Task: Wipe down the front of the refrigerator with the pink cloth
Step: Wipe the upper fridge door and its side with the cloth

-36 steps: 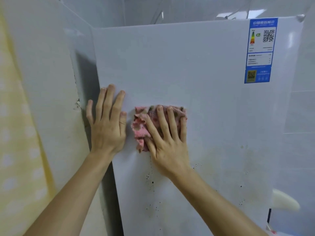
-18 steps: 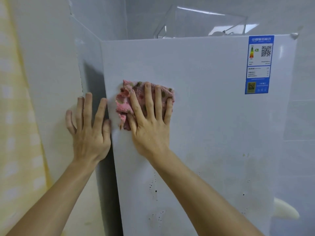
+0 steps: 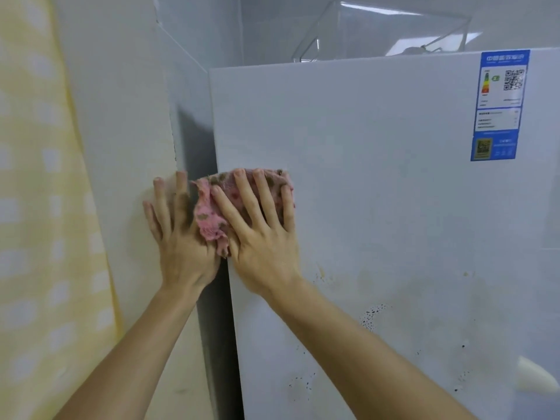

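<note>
The right hand (image 3: 260, 237), fingers spread flat, presses the cloth (image 3: 212, 213) on the fridge front (image 3: 378, 177) at its left edge. The left hand (image 3: 178, 237) lies flat just left of it, holding nothing. Dark spots (image 3: 372, 313) lie lower right, so the wipe should go there, I think.

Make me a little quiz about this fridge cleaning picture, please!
1. True or false: the right hand presses the pink cloth flat against the refrigerator front.
2. Where on the front is the blue label? A) top right B) bottom left C) top left
3. Fill in: the dark specks sit ___ the cloth.

Key: 1 true; 2 A; 3 below.
</note>
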A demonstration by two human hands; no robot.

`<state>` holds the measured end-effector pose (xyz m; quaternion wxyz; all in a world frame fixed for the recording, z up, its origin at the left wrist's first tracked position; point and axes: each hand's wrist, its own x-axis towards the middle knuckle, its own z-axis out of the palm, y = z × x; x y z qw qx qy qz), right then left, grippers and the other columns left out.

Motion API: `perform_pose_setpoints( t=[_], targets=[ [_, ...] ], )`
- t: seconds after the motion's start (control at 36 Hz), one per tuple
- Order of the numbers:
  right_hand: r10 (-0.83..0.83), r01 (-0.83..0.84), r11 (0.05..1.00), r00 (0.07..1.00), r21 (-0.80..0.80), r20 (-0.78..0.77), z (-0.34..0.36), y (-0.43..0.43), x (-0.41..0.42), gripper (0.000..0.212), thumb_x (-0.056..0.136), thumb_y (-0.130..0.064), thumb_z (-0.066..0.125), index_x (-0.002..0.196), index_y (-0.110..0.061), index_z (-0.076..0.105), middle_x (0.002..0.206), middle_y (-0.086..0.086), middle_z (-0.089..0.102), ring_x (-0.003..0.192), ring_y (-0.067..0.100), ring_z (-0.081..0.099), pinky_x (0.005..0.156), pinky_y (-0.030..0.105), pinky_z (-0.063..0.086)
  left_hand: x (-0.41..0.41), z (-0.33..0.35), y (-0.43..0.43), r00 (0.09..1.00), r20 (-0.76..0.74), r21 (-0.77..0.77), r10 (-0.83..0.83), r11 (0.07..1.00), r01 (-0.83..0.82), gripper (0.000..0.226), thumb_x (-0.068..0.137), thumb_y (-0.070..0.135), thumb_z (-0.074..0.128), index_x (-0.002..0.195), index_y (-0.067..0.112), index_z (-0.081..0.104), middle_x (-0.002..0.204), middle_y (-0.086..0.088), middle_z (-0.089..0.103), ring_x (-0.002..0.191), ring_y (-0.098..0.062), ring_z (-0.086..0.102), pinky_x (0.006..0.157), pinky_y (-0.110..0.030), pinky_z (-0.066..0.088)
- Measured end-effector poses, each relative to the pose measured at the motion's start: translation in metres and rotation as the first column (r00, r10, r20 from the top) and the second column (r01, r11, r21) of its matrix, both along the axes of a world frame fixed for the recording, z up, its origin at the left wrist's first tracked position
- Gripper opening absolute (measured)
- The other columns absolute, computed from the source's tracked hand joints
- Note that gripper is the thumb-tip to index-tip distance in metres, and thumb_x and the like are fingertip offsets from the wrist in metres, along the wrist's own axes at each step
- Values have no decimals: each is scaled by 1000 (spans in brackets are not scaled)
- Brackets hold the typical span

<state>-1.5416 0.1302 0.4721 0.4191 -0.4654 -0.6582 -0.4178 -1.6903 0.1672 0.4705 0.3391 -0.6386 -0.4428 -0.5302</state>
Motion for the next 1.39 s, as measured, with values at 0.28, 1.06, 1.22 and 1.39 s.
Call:
perform_pose_setpoints(
  t=[0.28,1.06,1.22,1.39],
  targets=[
    [-46,46,998,999,-49,13,-64,-9,8,60,112,-51,29,167,-32,18,176,3,5,163,25,0,130,52,-7,-7,-27,-2,991,-128,-49,50,997,-56,87,96,60,47,168,29,11,177,-9,1,162,-39,-7,128,-60,-8],
    [-60,58,997,997,55,39,-59,-20,121,55,112,-45,35,164,-31,27,173,6,20,162,24,13,132,45,9,88,-37,-21,982,-133,116,-131,982,147,60,106,34,44,161,14,35,172,-11,27,161,-32,20,128,-61,13],
    [-37,52,985,995,162,-92,8,-17,137,53,112,-40,31,163,-28,34,172,9,23,161,26,17,132,46,7,94,-31,-25,991,-100,136,-91,985,105,59,103,27,47,159,10,41,169,-14,32,159,-32,22,129,-56,12],
    [-48,96,977,969,191,-243,31,-15,147,55,111,-35,37,164,-24,29,172,16,20,161,34,13,131,51,6,109,-21,-28,994,-56,143,-98,984,105,56,104,25,47,156,6,43,170,-13,31,160,-31,22,130,-54,12]
  ],
)
